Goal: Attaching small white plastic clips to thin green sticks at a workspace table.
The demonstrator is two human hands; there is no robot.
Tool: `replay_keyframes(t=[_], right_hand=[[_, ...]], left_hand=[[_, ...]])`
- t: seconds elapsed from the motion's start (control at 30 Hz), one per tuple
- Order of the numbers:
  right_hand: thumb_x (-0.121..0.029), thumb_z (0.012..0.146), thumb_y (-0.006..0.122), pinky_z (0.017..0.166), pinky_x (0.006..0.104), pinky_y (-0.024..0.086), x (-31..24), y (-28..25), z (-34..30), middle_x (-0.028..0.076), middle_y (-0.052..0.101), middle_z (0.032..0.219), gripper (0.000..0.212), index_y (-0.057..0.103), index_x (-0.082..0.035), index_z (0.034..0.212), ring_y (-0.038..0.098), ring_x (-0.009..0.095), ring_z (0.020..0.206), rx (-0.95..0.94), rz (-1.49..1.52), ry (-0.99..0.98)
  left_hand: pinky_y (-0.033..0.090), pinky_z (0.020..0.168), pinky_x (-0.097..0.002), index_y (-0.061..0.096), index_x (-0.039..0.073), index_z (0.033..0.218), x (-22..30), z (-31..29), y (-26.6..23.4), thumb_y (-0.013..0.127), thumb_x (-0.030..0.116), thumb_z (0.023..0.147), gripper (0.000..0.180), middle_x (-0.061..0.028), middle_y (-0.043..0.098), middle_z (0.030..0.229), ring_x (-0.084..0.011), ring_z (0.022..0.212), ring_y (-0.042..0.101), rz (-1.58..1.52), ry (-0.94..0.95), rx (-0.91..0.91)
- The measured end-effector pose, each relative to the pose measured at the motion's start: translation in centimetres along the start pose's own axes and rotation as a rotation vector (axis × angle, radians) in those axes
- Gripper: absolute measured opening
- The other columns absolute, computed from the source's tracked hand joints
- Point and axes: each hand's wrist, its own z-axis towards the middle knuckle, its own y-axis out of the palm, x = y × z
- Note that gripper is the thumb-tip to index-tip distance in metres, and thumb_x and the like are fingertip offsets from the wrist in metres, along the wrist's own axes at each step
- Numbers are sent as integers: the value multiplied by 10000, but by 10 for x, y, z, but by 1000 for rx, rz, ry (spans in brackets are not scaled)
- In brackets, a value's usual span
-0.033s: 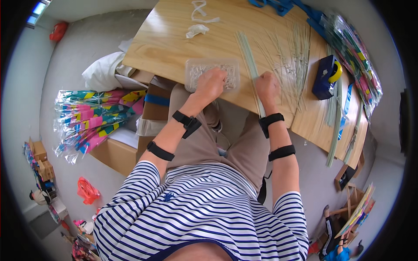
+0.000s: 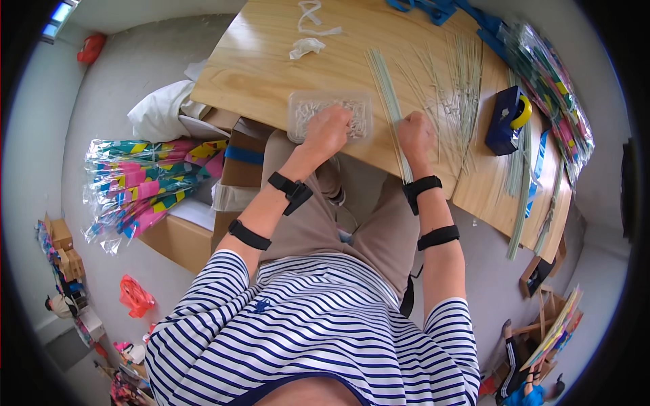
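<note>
My left hand is closed above a clear plastic tub of small white pieces at the table's near edge. What its fingers hold, if anything, is hidden. To the right, my right hand is curled closed beside a bundle of thin pale-green rods that overhangs the table edge. Its fingertips are turned out of sight, so I cannot see what they grip. More thin rods, some with small white pieces on them, lie fanned out beyond it.
On the wooden table lie a white strip and a dark-blue tape dispenser. Wrapped colourful fabric bundles fill the right end. At left, more wrapped fabric rests over a cardboard box. Another person is at lower right.
</note>
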Motion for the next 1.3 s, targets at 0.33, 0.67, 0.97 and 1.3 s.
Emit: replay_keyframes(t=[0.33, 0.67, 0.97, 1.3], right_hand=[[-49, 787, 600, 628, 405, 476, 15, -19, 3, 158, 635, 775, 53, 571, -43, 743, 613, 335, 715, 137, 190, -98], [-14, 861, 610, 620, 272, 434, -7, -136, -101, 59, 577, 717, 83, 646, 11, 932, 525, 123, 658, -317, 692, -24], [-32, 888, 611, 561, 209, 373, -28, -163, -125, -10, 552, 680, 94, 661, 13, 954, 478, 58, 621, -239, 766, 52], [-27, 881, 603, 584, 221, 399, -1, -157, -144, -2, 529, 661, 95, 661, 23, 938, 476, 69, 622, -254, 779, 237]], left_hand=[[484, 685, -448, 606, 23, 820, -9, 5, -11, 635, 81, 817, 65, -190, 638, 838, -372, 775, 622, -210, -41, 160], [522, 610, -223, 640, 16, 973, 24, -16, -62, 683, 86, 883, 122, -60, 666, 799, -99, 654, 620, -1375, -389, -97], [518, 594, -214, 670, 12, 919, 58, -29, -45, 676, 70, 877, 72, -50, 667, 786, -93, 660, 620, -1256, -260, -243], [490, 747, -433, 658, 33, 805, -5, 15, -17, 658, 70, 720, 93, -151, 659, 852, -342, 862, 625, 31, 40, 98]])
